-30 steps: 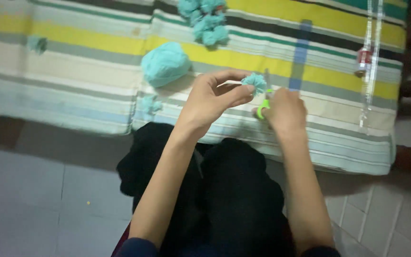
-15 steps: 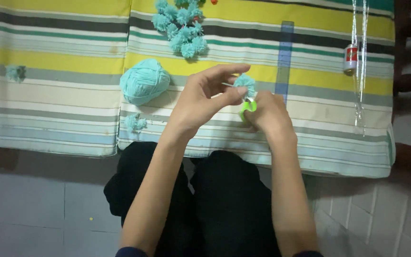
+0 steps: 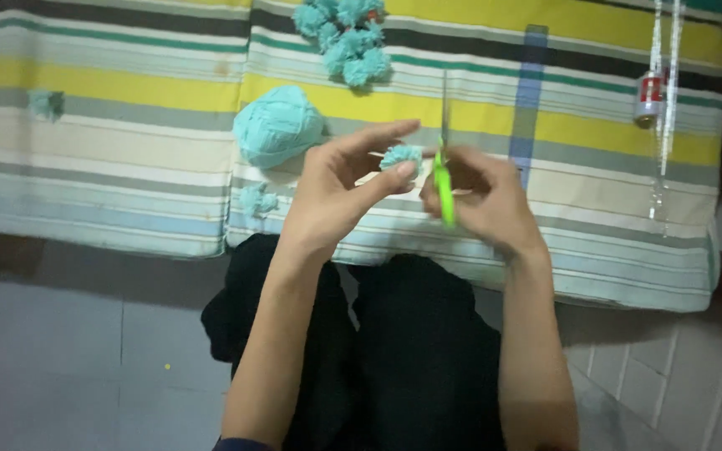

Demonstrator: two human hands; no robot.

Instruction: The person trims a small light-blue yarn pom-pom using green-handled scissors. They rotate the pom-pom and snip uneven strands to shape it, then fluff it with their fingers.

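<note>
Hands at a small turquoise pom-pom, over a striped mattress edge.

Left hand: thumb and forefinger pinched on the small turquoise pom-pom, other fingers fanned out; pom-pom held in the air between both hands, above the striped mattress. Right hand: grip pressed around the green-handled scissors, blades pointing up, just beside the pom-pom; blades open or closed, cannot tell (blur). Ball of turquoise yarn lies on the mattress just left of the left hand. Heap of finished pom-poms further up. Small yarn scrap near the mattress edge.
</note>
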